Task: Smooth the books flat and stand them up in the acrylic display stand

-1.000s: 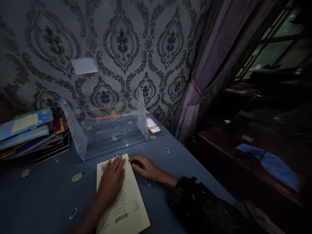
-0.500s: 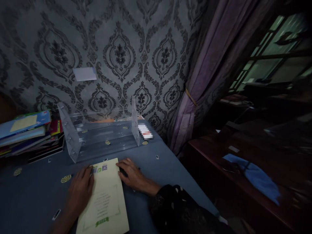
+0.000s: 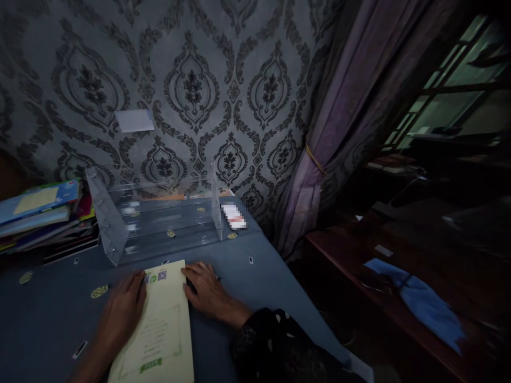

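A pale yellow-green book [image 3: 163, 308] lies flat on the blue-covered table, its printed frame and green ribbon towards me and a small square code near its far end. My left hand [image 3: 126, 300] grips its left edge near the far corner, the fingers bent along it. At the opposite far corner, my right hand [image 3: 203, 290] holds the right edge between thumb and fingers. Just beyond the book stands a clear plastic rack [image 3: 108, 221] with two upright side panels; its shelves show only faintly.
Stacked books [image 3: 38, 213] lie at the left. A partly blurred white item [image 3: 233, 215] rests right of the rack, near the patterned wall [image 3: 191, 90]. Past the table's right edge are a tied purple curtain [image 3: 309, 175] and a dark red surface bearing blue cloth [image 3: 419, 303].
The book and both hands sit slightly further left in the picture, and the book looks turned a little clockwise. The view has shifted slightly too. Both hands keep their hold.
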Demonstrator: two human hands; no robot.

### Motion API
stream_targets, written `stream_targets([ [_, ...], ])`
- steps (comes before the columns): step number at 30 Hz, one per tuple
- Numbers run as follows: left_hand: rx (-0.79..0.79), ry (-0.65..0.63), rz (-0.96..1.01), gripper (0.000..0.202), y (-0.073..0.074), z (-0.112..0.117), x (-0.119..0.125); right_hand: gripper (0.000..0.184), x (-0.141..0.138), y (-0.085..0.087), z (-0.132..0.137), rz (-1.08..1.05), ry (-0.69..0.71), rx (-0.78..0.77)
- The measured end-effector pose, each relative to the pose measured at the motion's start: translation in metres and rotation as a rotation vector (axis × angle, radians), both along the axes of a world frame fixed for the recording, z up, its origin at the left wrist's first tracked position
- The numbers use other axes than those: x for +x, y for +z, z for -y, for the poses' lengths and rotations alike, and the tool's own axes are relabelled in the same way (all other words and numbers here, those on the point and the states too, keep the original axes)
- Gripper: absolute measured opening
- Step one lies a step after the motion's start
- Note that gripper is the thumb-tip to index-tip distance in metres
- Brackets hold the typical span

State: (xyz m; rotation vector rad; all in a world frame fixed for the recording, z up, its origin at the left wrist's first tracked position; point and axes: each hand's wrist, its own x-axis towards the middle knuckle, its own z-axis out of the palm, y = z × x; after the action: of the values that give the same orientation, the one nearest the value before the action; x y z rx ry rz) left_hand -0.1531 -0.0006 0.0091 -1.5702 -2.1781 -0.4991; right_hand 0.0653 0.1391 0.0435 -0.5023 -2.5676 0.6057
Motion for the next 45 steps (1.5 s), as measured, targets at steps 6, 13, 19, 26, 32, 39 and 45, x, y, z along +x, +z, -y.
stream_targets([
  [6,-0.018,-0.054,0.025,0.042,0.001,-0.004,0.0,0.032,-0.002,-0.001,-0.002,-0.025,0.012,0.007],
  [13,0.015,-0.204,0.084,0.039,0.006,-0.012,0.004,0.039,-0.006,-0.016,-0.008,-0.056,0.033,-0.017],
  [19,-0.062,-0.246,0.15,0.04,0.015,-0.014,0.008,0.042,-0.007,-0.023,-0.012,-0.052,0.075,-0.041],
  [26,-0.086,-0.349,0.167,0.041,0.019,-0.015,0.007,0.044,-0.008,-0.025,-0.014,-0.038,0.08,-0.033],
  [32,-0.105,-0.431,0.143,0.041,0.025,-0.019,0.007,0.043,-0.009,-0.025,-0.014,-0.045,0.078,-0.02],
  [39,-0.144,-0.481,0.15,0.04,0.025,-0.029,0.015,0.042,-0.009,-0.027,-0.015,-0.066,0.079,-0.024],
  [45,-0.194,-0.527,0.159,0.041,0.027,-0.042,0.024,0.045,-0.009,-0.022,-0.013,-0.039,0.082,-0.03],
])
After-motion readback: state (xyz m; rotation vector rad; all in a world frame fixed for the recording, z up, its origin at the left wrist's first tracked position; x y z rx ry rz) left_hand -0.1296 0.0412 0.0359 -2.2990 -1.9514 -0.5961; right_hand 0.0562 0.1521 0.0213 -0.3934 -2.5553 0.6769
